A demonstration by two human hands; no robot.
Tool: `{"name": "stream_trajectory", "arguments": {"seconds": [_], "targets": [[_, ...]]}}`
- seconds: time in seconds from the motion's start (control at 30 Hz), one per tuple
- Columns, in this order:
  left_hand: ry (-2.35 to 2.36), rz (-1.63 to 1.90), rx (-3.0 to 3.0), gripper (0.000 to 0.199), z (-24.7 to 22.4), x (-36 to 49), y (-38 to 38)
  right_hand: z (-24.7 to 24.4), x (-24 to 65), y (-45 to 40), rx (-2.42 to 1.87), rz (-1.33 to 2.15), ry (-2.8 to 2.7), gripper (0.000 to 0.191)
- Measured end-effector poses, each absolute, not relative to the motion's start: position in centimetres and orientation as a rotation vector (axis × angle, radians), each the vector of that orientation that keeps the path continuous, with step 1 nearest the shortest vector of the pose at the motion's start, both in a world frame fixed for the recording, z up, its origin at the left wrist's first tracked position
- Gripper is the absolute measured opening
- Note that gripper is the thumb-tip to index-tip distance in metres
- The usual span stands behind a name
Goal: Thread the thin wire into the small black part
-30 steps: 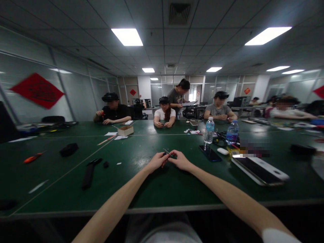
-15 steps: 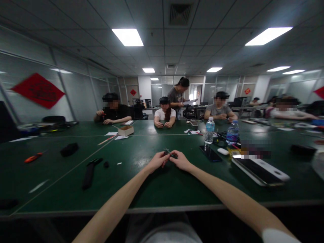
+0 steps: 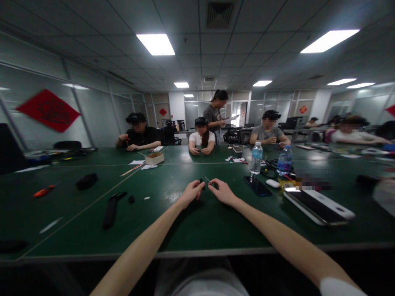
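My left hand (image 3: 191,195) is closed on a small dark piece (image 3: 201,181), which pokes up past the fingertips; its kind is too small to tell. Just to the right, my right hand (image 3: 222,192) pinches a thin light rod (image 3: 207,179) that slants up and left from the fingers. A narrow gap separates the rod's tip from the dark piece. Both hands are held just above the green table (image 3: 173,230), and their fingers partly hide what they hold.
Left lie a black T-shaped tool (image 3: 111,210), an orange-handled screwdriver (image 3: 45,191) and a black block (image 3: 87,181). On the right are a phone (image 3: 256,186), a white mouse (image 3: 273,183), water bottles (image 3: 256,159) and a white device (image 3: 319,207). Several people sit across the table.
My hands have drawn slightly apart. The rod, which crossed in front of the left fingertips, is now separated from them, and the dark piece shows more clearly.
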State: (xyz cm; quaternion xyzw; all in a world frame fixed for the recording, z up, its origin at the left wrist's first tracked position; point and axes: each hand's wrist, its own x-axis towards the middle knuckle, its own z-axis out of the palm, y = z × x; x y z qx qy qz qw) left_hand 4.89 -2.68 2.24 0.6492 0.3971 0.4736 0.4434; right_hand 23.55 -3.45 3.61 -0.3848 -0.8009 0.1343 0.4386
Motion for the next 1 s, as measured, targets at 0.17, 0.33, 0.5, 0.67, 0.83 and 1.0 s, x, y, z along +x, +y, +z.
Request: {"name": "stream_trajectory", "arguments": {"seconds": [0.17,0.33,0.5,0.67,0.83,1.0], "targets": [[1.014,1.219,1.488,0.044,1.7,4.2,-1.8,4.6,24.8,-3.7,-0.933,0.217,-2.203,0.018],[0.975,1.197,1.361,0.044,1.8,3.9,-1.8,4.8,25.4,-3.6,-0.939,0.209,-2.295,0.019],[0.952,1.183,1.338,0.042,1.9,4.0,-1.8,5.0,25.4,-3.8,-0.905,0.252,-2.309,0.019],[0.908,1.168,1.348,0.04,1.8,4.0,-1.7,5.1,24.9,-4.2,-0.872,0.204,-2.344,0.02],[0.909,1.166,1.336,0.04,1.6,4.0,-1.8,5.1,24.9,-4.4,-0.864,0.198,-2.354,0.018],[0.861,1.15,1.346,0.036,1.4,3.9,-1.5,5.4,25.3,-4.3,-0.863,0.151,-2.415,0.018]]}}
